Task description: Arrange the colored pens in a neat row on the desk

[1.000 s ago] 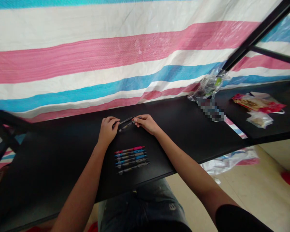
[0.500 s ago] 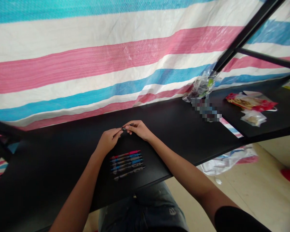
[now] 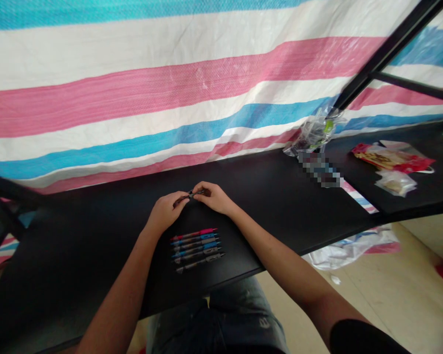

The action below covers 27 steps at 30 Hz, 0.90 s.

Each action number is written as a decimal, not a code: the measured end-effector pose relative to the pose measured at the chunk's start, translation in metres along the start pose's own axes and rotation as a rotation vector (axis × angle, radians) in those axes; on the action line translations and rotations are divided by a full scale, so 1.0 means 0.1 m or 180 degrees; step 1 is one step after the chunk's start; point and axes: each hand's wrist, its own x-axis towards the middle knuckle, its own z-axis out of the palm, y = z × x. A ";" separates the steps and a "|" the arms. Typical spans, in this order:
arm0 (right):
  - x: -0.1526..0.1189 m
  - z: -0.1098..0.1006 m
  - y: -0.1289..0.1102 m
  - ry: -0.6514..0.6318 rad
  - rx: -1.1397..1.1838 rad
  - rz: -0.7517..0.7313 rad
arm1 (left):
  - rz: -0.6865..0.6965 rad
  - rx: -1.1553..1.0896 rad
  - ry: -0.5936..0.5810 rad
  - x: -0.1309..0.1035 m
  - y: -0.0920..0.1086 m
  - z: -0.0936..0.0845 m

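Above the black table (image 3: pixel 96 246), my left hand (image 3: pixel 166 210) and my right hand (image 3: pixel 214 198) meet fingertip to fingertip on a dark pen (image 3: pixel 191 194). Each hand pinches one end of it, and the fingers cover much of its length. Closer to me lies a neat row of several click pens (image 3: pixel 197 250), side by side, tips and clips slightly slanted. The farthest is a red pen (image 3: pixel 206 231); blue and grey or black ones follow toward the table's front edge.
At the back right sit a clear plastic bag (image 3: pixel 313 132) and a pixelated item (image 3: pixel 319 169). Past a gap, a second black table holds a red snack packet (image 3: pixel 395 156) and a small clear bag (image 3: pixel 395 183). A striped tarp (image 3: pixel 151 83) hangs behind; a black metal post (image 3: pixel 384 59) slants down.
My fingers have shifted along the dark pen: more of its middle shows, and it sits more level between both hands. The row of pens stays put; the view has moved slightly.
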 end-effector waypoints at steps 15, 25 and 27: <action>-0.01 0.00 -0.03 -0.0033 0.0119 -0.0079 | -0.0155 -0.0034 -0.0197 -0.01 0.06 -0.10; 0.00 -0.07 -0.06 0.0086 0.0751 0.0208 | -0.0227 -0.0328 -0.0274 -0.02 0.03 -0.13; -0.01 -0.04 -0.07 0.0186 0.0859 0.0260 | -0.0135 -0.0272 -0.0247 -0.02 0.02 -0.11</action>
